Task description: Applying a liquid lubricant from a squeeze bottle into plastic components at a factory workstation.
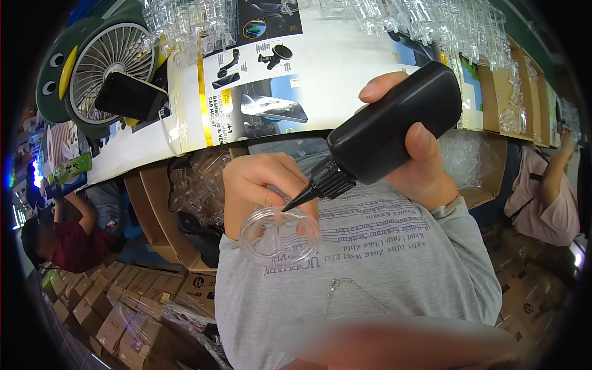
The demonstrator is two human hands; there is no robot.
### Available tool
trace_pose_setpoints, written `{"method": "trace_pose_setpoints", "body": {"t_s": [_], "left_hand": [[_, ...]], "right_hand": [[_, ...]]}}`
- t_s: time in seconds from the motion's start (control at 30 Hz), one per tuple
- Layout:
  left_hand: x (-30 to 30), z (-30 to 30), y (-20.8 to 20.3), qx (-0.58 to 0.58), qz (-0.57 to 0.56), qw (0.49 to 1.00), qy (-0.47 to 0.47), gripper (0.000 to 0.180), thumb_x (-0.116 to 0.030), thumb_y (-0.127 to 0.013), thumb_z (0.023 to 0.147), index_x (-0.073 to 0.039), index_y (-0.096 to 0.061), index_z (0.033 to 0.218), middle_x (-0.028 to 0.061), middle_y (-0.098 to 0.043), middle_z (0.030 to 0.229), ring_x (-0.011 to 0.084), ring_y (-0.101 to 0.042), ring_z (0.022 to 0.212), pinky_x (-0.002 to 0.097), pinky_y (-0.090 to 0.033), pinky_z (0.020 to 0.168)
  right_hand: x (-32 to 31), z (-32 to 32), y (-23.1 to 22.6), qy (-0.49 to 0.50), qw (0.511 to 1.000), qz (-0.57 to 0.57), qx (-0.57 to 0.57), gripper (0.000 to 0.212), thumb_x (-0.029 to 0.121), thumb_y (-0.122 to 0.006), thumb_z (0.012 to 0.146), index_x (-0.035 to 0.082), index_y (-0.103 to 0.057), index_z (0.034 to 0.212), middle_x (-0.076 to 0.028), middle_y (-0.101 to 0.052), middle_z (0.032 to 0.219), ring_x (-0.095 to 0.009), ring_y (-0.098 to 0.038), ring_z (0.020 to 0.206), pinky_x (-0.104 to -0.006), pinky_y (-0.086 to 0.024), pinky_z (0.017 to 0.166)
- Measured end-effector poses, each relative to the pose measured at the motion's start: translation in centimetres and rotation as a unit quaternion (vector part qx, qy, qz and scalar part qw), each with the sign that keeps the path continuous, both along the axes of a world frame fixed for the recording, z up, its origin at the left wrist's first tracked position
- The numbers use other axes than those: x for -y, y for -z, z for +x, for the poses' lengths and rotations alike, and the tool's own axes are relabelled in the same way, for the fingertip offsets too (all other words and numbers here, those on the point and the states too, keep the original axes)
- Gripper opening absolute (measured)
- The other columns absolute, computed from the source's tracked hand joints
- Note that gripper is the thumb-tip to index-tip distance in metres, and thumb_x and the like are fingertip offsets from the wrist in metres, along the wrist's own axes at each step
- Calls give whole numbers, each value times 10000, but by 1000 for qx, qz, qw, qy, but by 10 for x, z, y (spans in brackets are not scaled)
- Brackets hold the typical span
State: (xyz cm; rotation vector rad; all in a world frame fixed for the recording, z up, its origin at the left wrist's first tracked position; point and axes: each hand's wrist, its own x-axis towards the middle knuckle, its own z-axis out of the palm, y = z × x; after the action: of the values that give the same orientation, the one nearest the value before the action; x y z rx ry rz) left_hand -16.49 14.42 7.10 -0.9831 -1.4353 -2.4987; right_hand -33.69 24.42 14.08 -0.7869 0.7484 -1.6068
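My right hand is wrapped round a black squeeze bottle, tilted with its nozzle down and to the left. The thin black nozzle tip sits at the near rim of a round transparent plastic part; whether it touches cannot be told. That part has a ring-shaped edge and ribs crossing its inside. My left hand pinches it from behind, its fingers partly seen through the plastic. Both hands are in front of my grey shirt, beside the table's edge.
On the white printed table cover lie heaps of transparent plastic parts. A dark phone leans on a green fan. Open cartons flank me, holding transparent pieces. People sit at far left and right; stacked boxes cover the floor.
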Motion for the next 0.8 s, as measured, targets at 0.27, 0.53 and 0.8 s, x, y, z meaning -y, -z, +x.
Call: {"method": "trace_pose_setpoints", "body": {"t_s": [0.27,0.53,0.8], "left_hand": [[0,-2,1,3,12,1000,13,421,-266,-468,911,135,-567,989,212,-619,906,279,-633,762,324,-505,642],[-2,-1,3,-5,23,1000,8,412,-268,-499,895,130,-569,978,220,-620,895,293,-637,751,336,-506,629],[-2,1,2,1,42,999,-18,428,-281,-511,888,137,-572,961,228,-624,859,299,-641,719,333,-510,603]], "right_hand": [[-1,-2,2,1,1000,-1,-15,440,332,-614,769,-33,-556,1009,-128,-595,1020,-178,-626,839,-272,-509,727],[-6,-5,2,-4,1000,10,-14,478,371,-622,761,-29,-561,1016,-121,-600,999,-168,-627,842,-262,-508,726],[-5,-6,6,-8,1000,7,-9,492,373,-610,771,-29,-543,1046,-118,-604,971,-163,-624,838,-263,-504,730]]}}
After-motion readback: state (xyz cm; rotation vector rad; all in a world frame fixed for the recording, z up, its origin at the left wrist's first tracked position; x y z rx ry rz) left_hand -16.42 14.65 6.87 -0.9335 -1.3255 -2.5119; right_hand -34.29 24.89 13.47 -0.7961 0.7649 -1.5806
